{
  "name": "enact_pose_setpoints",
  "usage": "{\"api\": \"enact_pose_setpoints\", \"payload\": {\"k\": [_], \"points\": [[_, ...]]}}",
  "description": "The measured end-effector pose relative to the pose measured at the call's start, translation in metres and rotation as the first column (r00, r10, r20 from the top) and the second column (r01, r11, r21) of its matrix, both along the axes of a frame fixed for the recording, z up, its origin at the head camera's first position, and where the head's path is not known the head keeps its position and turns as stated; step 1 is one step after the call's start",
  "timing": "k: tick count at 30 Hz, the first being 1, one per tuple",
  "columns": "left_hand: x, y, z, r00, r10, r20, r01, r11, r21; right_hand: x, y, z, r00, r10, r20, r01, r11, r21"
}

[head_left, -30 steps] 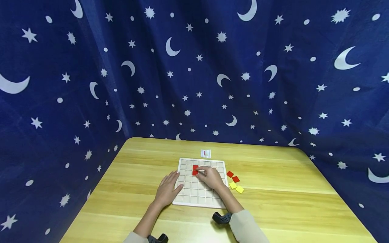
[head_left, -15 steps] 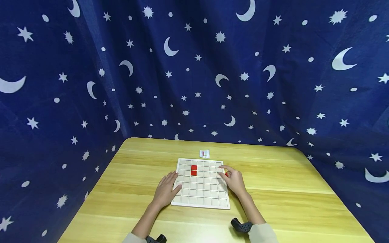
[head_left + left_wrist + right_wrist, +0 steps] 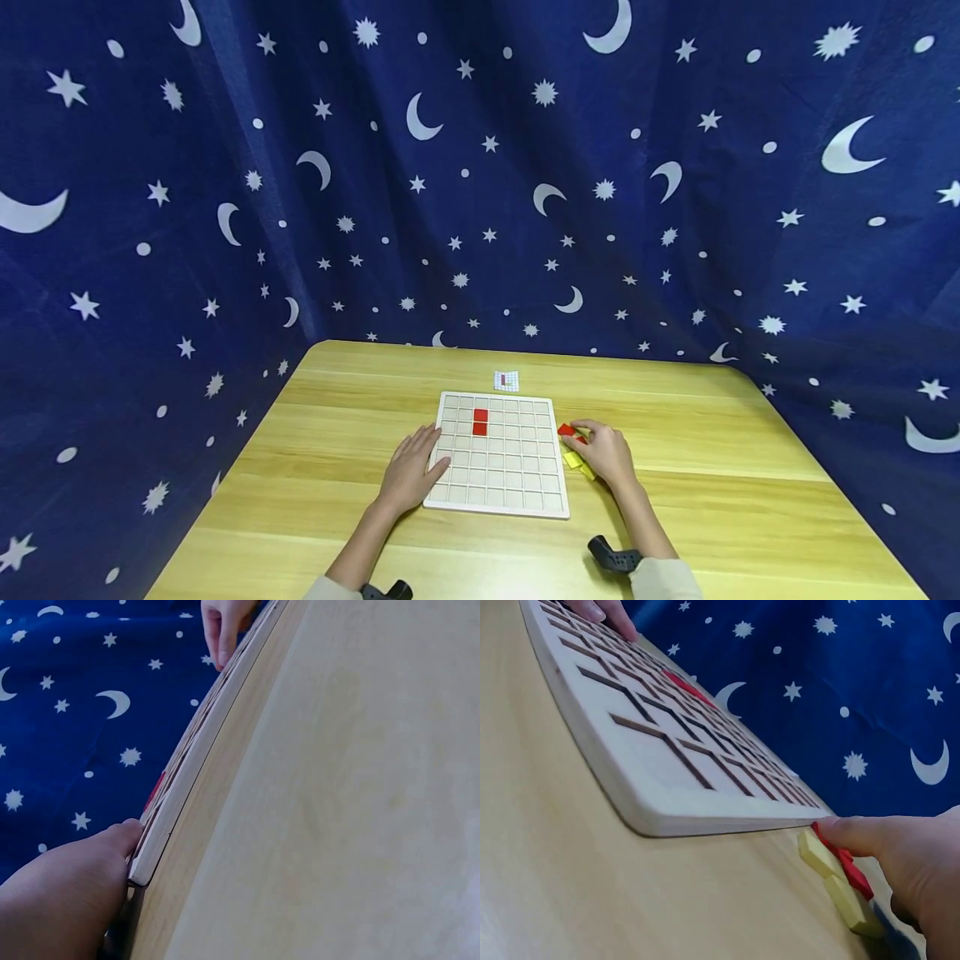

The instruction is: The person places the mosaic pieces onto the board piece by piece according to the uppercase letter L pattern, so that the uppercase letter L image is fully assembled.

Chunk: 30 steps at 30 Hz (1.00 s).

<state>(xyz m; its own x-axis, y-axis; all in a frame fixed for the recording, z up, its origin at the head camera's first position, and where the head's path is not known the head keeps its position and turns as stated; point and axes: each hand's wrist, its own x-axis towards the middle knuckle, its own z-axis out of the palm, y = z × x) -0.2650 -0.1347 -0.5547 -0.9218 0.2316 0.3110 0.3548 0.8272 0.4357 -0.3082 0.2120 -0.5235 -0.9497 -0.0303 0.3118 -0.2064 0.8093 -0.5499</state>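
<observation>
I see one pale, square-celled board [image 3: 498, 472] between hands on a wood-grained table [image 3: 750, 500] | left hand [image 3: 408, 473] relaxed on its rim | right hand [image 3: 606, 452] at two flat red tiles [image 3: 566, 430], pinching or not I cannot tell | two yellow tiles [image 3: 572, 460] beside it | two red squares [image 3: 480, 415] in cells

Looks bright and sharp in the head view, with pale glare on the near table [image 3: 510, 562]; dimmer and softer in both wrist views.
</observation>
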Motion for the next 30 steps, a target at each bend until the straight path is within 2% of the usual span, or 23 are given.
{"api": "enact_pose_setpoints", "payload": {"k": [3,8,14,20,30], "points": [[0.000,0.000,0.001,1.000,-0.001,0.004,0.001,1.000,0.009,-0.002,0.001,-0.002,1.000,-0.012,0.016,0.011,1.000,0.016],[0.000,0.000,0.003,1.000,-0.003,0.013,0.003,1.000,0.018,-0.003,0.001,-0.004,0.999,-0.036,0.010,0.036,0.999,-0.021],[0.001,-0.001,0.003,1.000,-0.001,0.004,0.001,1.000,0.017,-0.005,-0.004,-0.007,0.995,-0.039,-0.094,0.031,0.996,-0.085],[0.001,-0.001,0.002,1.000,0.004,0.011,-0.004,1.000,0.013,-0.003,-0.027,-0.005,0.972,0.086,-0.218,-0.108,0.990,-0.091],[0.000,0.001,0.003,0.999,0.009,0.042,-0.009,1.000,0.005,0.007,-0.074,-0.006,0.926,0.284,-0.247,-0.294,0.956,0.000]]}}
